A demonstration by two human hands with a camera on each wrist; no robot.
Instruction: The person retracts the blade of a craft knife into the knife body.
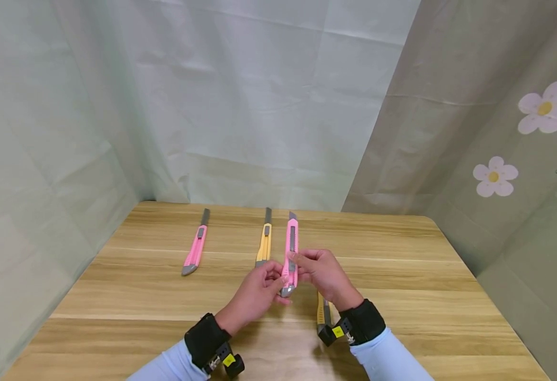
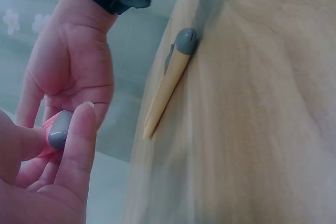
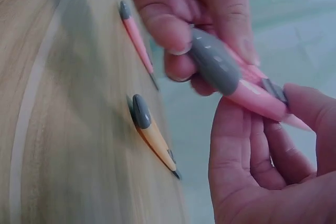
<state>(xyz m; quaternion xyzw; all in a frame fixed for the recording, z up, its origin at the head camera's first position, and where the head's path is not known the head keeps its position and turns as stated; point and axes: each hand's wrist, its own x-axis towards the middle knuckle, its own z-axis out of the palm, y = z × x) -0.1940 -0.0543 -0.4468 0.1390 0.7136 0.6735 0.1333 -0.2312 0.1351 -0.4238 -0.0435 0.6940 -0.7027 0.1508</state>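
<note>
Both hands hold one pink utility knife (image 1: 292, 235) upright over the table, its grey blade tip showing at the top. My left hand (image 1: 254, 292) pinches the lower part near the grey end cap (image 2: 59, 131). Higher up, my right hand (image 1: 325, 274) grips the body between thumb and fingers. In the right wrist view, the right thumb (image 3: 307, 100) lies against the grey slider (image 3: 274, 89). Behind the left hand is a yellow utility knife (image 1: 265, 241) with its blade out, its lower end partly covered by that hand.
A second pink utility knife (image 1: 196, 248) lies further left, blade extended. Under the right wrist is another yellow utility knife (image 1: 321, 312), partly hidden by the wrist camera. The wooden table (image 1: 131, 296) meets hanging cloth (image 1: 259, 106) at its back and sides.
</note>
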